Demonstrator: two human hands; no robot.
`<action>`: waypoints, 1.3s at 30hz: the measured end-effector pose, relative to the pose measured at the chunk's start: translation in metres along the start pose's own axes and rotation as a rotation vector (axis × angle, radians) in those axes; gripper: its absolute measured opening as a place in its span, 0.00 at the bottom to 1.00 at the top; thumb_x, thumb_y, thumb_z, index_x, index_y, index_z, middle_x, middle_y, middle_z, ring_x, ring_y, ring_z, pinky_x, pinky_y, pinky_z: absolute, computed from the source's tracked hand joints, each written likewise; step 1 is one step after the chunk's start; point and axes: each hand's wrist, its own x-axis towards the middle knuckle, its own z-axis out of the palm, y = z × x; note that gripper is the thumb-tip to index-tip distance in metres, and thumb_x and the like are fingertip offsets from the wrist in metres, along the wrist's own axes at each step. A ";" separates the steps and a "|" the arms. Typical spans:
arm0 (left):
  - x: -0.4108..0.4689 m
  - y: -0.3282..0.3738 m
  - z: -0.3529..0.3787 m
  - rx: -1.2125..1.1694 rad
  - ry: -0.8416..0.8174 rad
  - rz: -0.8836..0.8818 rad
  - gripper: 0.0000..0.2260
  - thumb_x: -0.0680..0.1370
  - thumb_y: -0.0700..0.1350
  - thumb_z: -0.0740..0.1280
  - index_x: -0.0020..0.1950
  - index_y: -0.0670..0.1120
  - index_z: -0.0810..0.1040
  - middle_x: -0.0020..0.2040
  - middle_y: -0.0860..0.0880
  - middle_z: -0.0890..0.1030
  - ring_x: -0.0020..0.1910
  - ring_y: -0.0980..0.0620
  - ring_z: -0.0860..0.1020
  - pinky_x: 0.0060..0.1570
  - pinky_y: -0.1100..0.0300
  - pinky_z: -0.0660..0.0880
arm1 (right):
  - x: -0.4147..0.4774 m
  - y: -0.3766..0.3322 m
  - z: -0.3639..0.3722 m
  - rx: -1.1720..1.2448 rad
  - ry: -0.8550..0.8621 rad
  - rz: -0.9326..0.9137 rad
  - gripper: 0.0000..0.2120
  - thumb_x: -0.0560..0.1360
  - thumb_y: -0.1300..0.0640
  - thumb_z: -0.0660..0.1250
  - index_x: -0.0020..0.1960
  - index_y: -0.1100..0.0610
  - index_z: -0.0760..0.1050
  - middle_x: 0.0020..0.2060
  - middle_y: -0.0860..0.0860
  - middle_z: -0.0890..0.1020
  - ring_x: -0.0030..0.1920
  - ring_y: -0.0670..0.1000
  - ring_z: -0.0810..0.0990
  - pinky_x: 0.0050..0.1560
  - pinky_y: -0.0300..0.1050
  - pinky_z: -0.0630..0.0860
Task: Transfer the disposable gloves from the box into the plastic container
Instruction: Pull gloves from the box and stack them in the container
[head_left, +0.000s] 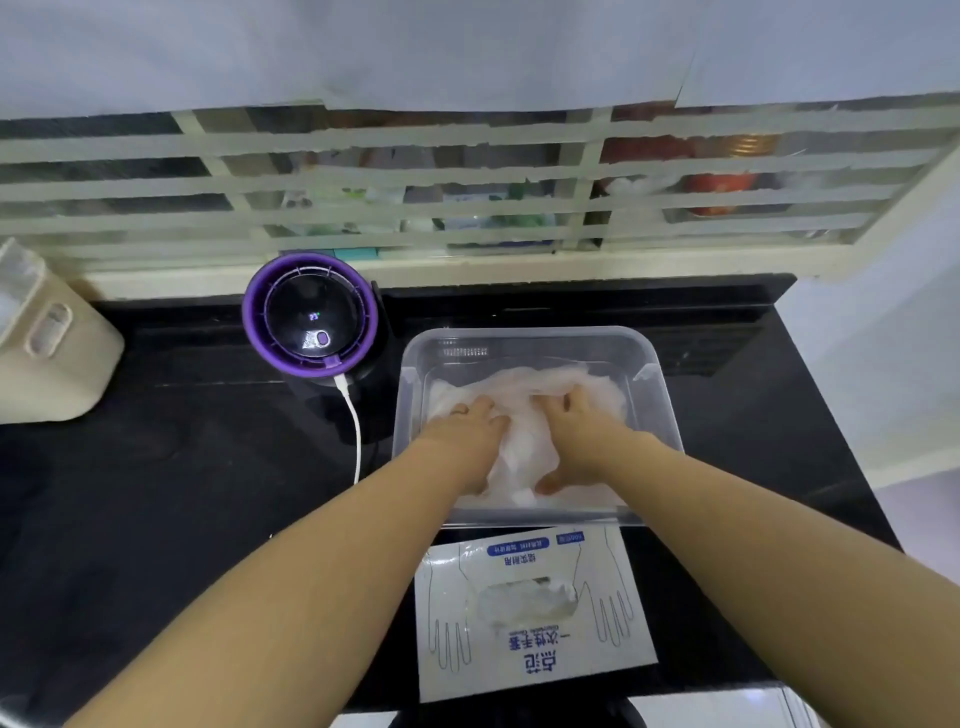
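A clear plastic container (535, 340) stands on the black counter, right of centre. Inside it lies a crumpled pile of thin, translucent disposable gloves (524, 449). Both of my hands are down in the container on the pile. My left hand (470, 431) presses on its left part with the fingers spread forward. My right hand (574, 436) presses on its right part, thumb low toward the near wall. The white glove box (530, 618) lies flat in front of the container; more gloves show through its oval opening.
A purple-rimmed round device (310, 314) with a white cable (353, 415) stands left of the container. A beige appliance (47, 343) sits at the far left. A taped window and sill run behind the black counter (182, 467); its edge is near the box.
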 end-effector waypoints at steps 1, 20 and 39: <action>0.002 0.000 0.003 -0.004 0.007 -0.016 0.36 0.74 0.39 0.69 0.78 0.47 0.54 0.75 0.44 0.52 0.71 0.42 0.60 0.65 0.50 0.69 | 0.002 0.001 0.003 0.009 -0.024 0.019 0.53 0.71 0.42 0.70 0.76 0.58 0.35 0.76 0.58 0.46 0.76 0.60 0.45 0.73 0.56 0.56; -0.050 0.004 -0.025 -0.100 0.261 0.093 0.23 0.82 0.40 0.59 0.76 0.52 0.62 0.74 0.52 0.62 0.65 0.49 0.72 0.62 0.53 0.72 | -0.101 0.001 -0.041 0.102 0.527 -0.290 0.15 0.79 0.51 0.61 0.65 0.48 0.73 0.60 0.45 0.76 0.58 0.47 0.73 0.59 0.45 0.72; -0.131 0.025 0.096 0.097 0.228 0.275 0.26 0.78 0.60 0.61 0.75 0.54 0.65 0.77 0.51 0.56 0.76 0.50 0.53 0.74 0.55 0.48 | -0.113 -0.035 0.085 -0.210 0.060 -0.368 0.16 0.79 0.57 0.61 0.66 0.56 0.69 0.61 0.55 0.74 0.57 0.55 0.75 0.59 0.48 0.72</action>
